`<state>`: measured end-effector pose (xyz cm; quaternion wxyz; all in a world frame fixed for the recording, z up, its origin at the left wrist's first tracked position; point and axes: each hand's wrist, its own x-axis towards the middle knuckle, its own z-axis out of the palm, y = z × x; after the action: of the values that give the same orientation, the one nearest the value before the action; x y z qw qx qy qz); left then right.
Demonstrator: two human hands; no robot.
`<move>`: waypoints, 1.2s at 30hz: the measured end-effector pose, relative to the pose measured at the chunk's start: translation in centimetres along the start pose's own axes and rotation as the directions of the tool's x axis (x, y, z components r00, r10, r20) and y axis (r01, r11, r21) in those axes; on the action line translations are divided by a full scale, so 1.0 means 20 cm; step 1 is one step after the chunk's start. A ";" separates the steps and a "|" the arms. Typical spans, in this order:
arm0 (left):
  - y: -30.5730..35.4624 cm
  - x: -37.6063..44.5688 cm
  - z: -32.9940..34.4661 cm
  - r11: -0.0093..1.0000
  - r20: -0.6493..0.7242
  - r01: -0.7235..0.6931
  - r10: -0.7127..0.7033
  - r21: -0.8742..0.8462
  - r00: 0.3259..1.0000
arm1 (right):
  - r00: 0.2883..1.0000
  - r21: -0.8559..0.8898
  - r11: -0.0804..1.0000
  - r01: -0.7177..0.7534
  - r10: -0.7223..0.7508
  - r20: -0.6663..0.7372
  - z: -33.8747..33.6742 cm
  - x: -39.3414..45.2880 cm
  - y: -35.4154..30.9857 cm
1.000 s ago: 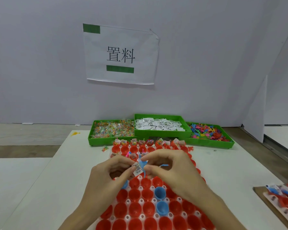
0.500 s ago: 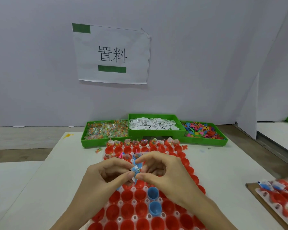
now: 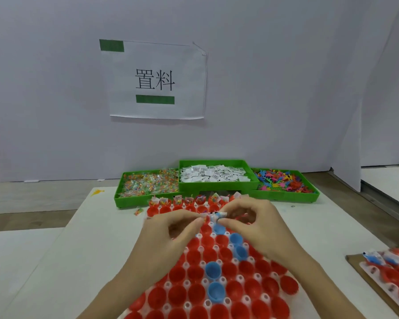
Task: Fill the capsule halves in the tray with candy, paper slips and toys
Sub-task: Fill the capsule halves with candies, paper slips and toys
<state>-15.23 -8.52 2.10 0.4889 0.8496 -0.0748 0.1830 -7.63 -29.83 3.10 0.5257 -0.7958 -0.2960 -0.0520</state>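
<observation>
Both hands meet over the capsule tray (image 3: 293, 285), toward its far end. Left hand (image 3: 171, 231) and right hand (image 3: 251, 224) each pinch a small bundle (image 3: 213, 216) between fingertips: a white paper slip with something blue, probably a toy; exact contents too small to tell. Both grips narrow, closed on the bundle.

Step in hand, by the look of it: compacting the bundle, then seating it in a red capsule half (image 3: 205, 229) just under the fingers.

To do well: keep the fold tight, lower straight into one cup, release only once it sits below the rim. Far row beside the paper-slip bin (image 3: 213, 186) looks filled; near rows look empty.
</observation>
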 end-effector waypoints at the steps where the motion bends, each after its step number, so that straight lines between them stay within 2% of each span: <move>1: 0.00 0.03 0.02 0.993 0.051 -0.062 0.057 0.102 0.997 | 0.998 0.018 0.999 -0.027 0.028 -0.057 -0.04 0.02 0.03; 3: 0.01 0.09 0.06 0.939 0.297 -0.191 0.102 0.286 0.949 | 0.987 0.059 0.995 -0.082 0.090 -0.136 -0.09 0.05 0.11; 5: 0.02 0.14 0.12 0.856 0.548 -0.291 0.011 0.428 0.837 | 0.973 0.096 0.986 -0.137 0.152 -0.171 -0.12 0.06 0.18; 7: 0.01 0.16 0.18 0.796 0.653 -0.340 -0.090 0.501 0.752 | 0.966 0.124 0.978 -0.169 0.190 -0.176 -0.12 0.06 0.23; 9: 0.00 0.15 0.23 0.764 0.669 -0.360 -0.123 0.535 0.733 | 0.968 0.114 0.980 -0.166 0.184 -0.171 -0.10 0.06 0.27; 13: -0.04 0.13 0.25 0.755 0.655 -0.369 -0.105 0.543 0.748 | 0.978 0.008 0.989 -0.151 0.150 -0.145 -0.07 0.09 0.30; 17: -0.04 0.12 0.27 0.775 0.662 -0.366 -0.088 0.515 0.744 | 0.985 -0.244 0.955 -0.168 0.150 -0.087 -0.03 0.16 0.30; 22: -0.04 0.13 0.26 0.765 0.678 -0.381 -0.097 0.519 0.729 | 0.975 -0.511 0.850 -0.127 0.200 0.092 -0.06 0.28 0.24; 30: -0.04 0.13 0.26 0.758 0.687 -0.389 -0.105 0.523 0.719 | 0.949 -0.577 0.813 -0.079 0.238 0.205 -0.10 0.32 0.23; 36: -0.04 0.13 0.26 0.749 0.690 -0.399 -0.106 0.529 0.716 | 0.956 -0.540 0.836 -0.095 0.228 0.185 -0.07 0.32 0.25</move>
<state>-11.33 -12.43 -0.01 0.0852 0.9596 -0.2535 -0.0872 0.60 -29.74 2.25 0.2506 -0.9315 -0.2634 0.0111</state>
